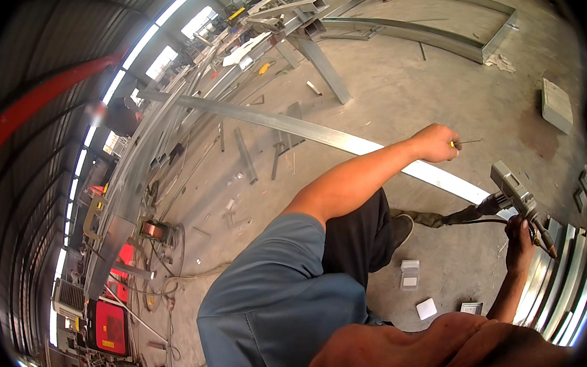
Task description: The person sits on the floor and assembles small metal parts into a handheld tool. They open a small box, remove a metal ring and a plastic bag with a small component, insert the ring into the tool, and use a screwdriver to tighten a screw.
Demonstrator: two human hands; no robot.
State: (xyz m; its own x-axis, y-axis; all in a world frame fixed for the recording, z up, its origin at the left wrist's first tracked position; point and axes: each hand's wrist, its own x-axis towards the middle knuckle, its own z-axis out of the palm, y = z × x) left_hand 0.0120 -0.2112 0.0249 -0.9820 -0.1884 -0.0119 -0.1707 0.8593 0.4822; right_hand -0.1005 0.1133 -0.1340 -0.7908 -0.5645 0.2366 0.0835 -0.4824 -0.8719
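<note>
My left arm, in a blue-grey sleeve, reaches across to the right. My left hand (436,142) is closed around a thin dark rod (470,142) with a bit of yellow at its base; most of it is hidden in the fist. Lower down on the right, my right hand (519,243) grips a welding gun (519,193) with a grey head. Its copper-coloured nozzle points downward at the right. A thick dark cable runs left from the gun. Beneath my left forearm passes a long shiny metal bar (317,135), whose lower end is close to the gun.
Metal profiles (562,286) are stacked at the lower right. A clear plastic box (410,275) and a white square piece (426,309) lie on the floor. Steel stands (318,64), a large metal frame (426,29), a pale block (556,106), red machines (112,327) and loose cables surround me.
</note>
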